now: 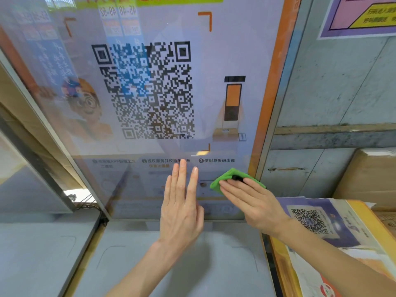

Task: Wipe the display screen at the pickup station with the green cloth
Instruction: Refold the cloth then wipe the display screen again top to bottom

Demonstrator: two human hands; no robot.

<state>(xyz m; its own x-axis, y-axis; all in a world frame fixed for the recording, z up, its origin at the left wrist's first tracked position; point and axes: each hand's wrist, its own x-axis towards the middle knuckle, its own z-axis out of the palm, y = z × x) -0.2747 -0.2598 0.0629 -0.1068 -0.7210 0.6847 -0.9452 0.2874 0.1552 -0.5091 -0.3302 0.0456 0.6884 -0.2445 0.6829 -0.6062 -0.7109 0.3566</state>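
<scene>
At the far left a metal-framed glass panel [40, 133] leans beside the display screen [225, 50], which fills most of the view. The screen shows a cartoon mascot [85, 99] on its left side, then a large QR code [145, 88] in the middle. An orange border [276, 82] runs down its right edge.

In front of the lower screen the left hand [182, 206] is held up, its grip released, fingers straight and holding nothing. Whether the fingertips touch the glass I cannot tell. Just to its right the green cloth [225, 177] sits bunched against the bottom right corner of the screen, close to the orange border. The right hand [255, 202] lies over it with fingers laid fairly flat, pressing the cloth to the glass rather than clutching it. The thumb is hidden.

Below both hands is the grey counter [225, 264]. Further right are a printed sheet with a small QR code [310, 219] and a cardboard box [368, 174] against the concrete wall.

The step in hand looks like the wipe itself, working on the lowest band of the screen. Glare makes it hard to judge how much of the glass is already clean. The next move likely calls for steady flat pressure while sliding the cloth sideways toward the left hand. That hand would have to move out of the cloth's path
</scene>
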